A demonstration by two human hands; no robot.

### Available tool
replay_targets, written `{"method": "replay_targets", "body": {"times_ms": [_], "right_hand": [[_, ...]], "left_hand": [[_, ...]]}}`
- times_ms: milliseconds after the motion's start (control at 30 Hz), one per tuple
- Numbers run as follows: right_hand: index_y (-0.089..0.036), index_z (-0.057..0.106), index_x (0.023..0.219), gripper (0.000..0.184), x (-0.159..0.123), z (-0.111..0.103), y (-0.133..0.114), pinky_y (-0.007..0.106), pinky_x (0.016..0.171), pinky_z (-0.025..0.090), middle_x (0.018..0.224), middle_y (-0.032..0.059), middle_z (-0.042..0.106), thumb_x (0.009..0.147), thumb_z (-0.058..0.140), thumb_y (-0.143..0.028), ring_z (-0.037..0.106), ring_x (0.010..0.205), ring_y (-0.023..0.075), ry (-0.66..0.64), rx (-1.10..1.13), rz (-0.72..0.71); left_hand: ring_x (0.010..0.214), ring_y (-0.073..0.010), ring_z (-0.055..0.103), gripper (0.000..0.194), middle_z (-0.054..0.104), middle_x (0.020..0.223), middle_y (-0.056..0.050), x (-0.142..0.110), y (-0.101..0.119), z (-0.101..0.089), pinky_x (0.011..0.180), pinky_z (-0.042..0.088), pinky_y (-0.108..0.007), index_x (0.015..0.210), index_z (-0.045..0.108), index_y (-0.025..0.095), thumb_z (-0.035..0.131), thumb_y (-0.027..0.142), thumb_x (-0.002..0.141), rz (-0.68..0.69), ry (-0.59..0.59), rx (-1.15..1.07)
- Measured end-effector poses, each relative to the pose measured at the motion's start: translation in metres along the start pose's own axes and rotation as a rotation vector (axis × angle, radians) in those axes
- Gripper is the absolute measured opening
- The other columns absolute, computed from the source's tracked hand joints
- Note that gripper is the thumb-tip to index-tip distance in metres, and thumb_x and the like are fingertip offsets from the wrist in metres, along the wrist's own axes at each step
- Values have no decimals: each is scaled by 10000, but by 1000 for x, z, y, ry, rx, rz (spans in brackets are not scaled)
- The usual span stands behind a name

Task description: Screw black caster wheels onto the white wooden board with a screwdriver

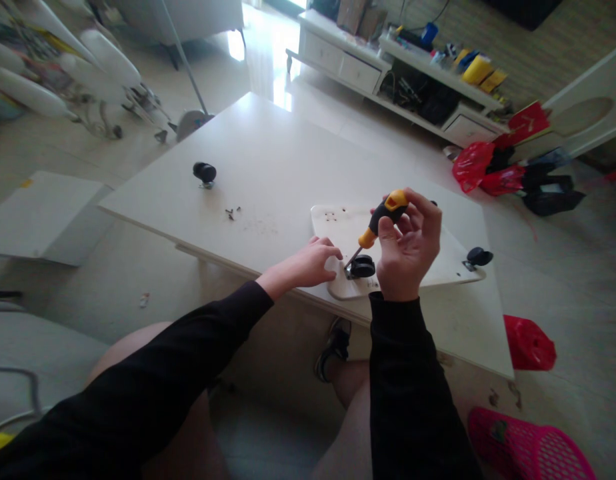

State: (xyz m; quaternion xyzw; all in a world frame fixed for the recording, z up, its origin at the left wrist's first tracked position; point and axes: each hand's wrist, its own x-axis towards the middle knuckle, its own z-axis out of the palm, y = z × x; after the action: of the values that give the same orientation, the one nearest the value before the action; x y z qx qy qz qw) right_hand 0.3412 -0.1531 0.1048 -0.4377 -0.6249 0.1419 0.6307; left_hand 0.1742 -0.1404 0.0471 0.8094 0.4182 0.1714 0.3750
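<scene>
My right hand [411, 243] is wrapped round an orange and black screwdriver [383, 217], its tip down at a black caster wheel [362, 267] on the near corner of a white board [338, 223]. My left hand [313, 261] rests on that board beside the caster, fingers curled and pressing down. A second caster [478, 257] sits at the board's right end. A loose caster [205, 173] stands apart on the white table [268, 153], with a few small screws [232, 213] lying nearer the board.
A pink basket [528, 447] and a red bag [528, 343] lie on the floor at right. A low white cabinet [378, 67] with clutter runs along the back. A white panel [38, 213] lies on the floor at left. My knees are under the table edge.
</scene>
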Motion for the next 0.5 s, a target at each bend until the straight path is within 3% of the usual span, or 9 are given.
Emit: {"method": "replay_targets", "body": {"times_ms": [100, 167, 233, 333, 500], "right_hand": [[-358, 627, 1292, 411, -1, -2, 1, 445, 922, 662, 1286, 25, 700, 892, 721, -358, 731, 1069, 201, 20, -5, 20], [-368, 639, 1287, 408, -2, -2, 0, 422, 901, 668, 1287, 11, 707, 888, 729, -358, 741, 1047, 192, 28, -5, 22], [-381, 648, 1283, 407, -2, -2, -1, 386, 862, 668, 1279, -3, 713, 887, 734, -343, 748, 1024, 180, 35, -1, 23], [-401, 654, 1284, 417, -2, -2, -2, 342, 799, 656, 1259, -19, 726, 884, 741, -323, 755, 983, 162, 37, 2, 37], [-393, 659, 1280, 416, -2, -1, -2, 320, 755, 649, 1281, -13, 724, 876, 748, -353, 754, 980, 160, 44, 3, 75]], "left_hand": [[1236, -315, 590, 480, 637, 1264, -142, -5, -1, 5, 1096, 504, -458, 1249, 660, 174, 759, 235, 783, -232, 147, -53], [1119, -295, 659, 459, 679, 1179, -148, -9, 0, 7, 982, 564, -420, 1221, 631, 152, 762, 286, 802, -405, 155, -218], [945, -268, 712, 375, 723, 1009, -122, -15, 1, 10, 816, 597, -370, 1123, 646, 150, 760, 351, 828, -531, 18, -445], [783, -233, 726, 271, 735, 827, -82, -24, 6, 15, 668, 583, -314, 936, 669, 154, 774, 381, 832, -612, -205, -702], [689, -175, 712, 232, 740, 738, -50, -31, 19, 25, 654, 566, -269, 863, 698, 146, 834, 320, 792, -648, -245, -894]]}}
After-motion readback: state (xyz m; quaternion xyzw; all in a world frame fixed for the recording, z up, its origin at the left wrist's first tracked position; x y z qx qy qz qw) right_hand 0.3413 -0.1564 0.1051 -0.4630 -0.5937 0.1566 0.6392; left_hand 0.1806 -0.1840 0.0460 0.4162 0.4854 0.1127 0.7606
